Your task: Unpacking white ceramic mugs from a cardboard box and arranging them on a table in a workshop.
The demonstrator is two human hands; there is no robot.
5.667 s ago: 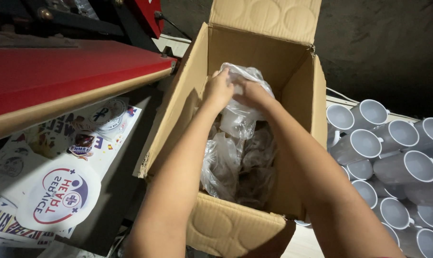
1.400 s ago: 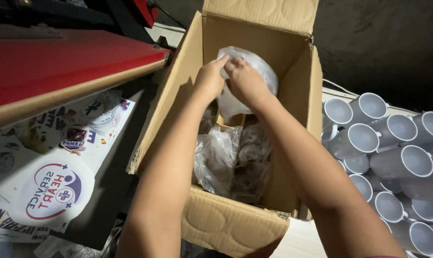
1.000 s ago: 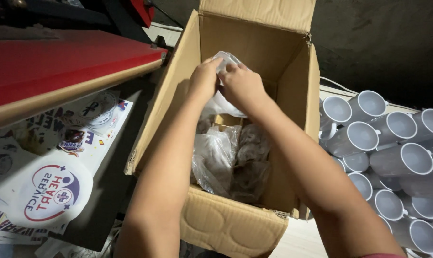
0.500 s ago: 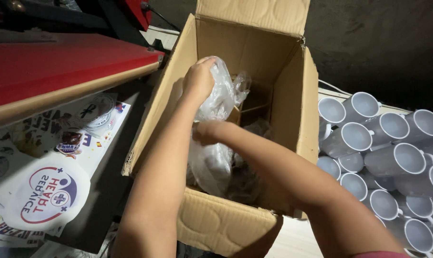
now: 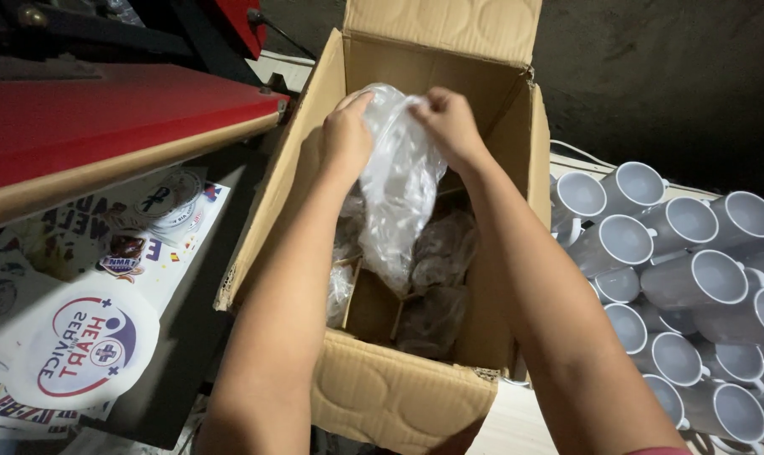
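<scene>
Head view: plastic bag [image 5: 403, 190] hides its contents.

A clear, crinkled plastic bag [image 5: 401, 181] hangs between my left hand [image 5: 347, 135] and my right hand [image 5: 449, 125], pinched at its top edge by both and lifted above the open cardboard box [image 5: 399, 396]. The bag is wrapped round something pale (what exactly cannot be told through the creases) and droops down into the box. Below it, cardboard dividers split the box into compartments, the far ones holding more wrapped bundles [image 5: 441, 253], a near one bare.
</scene>
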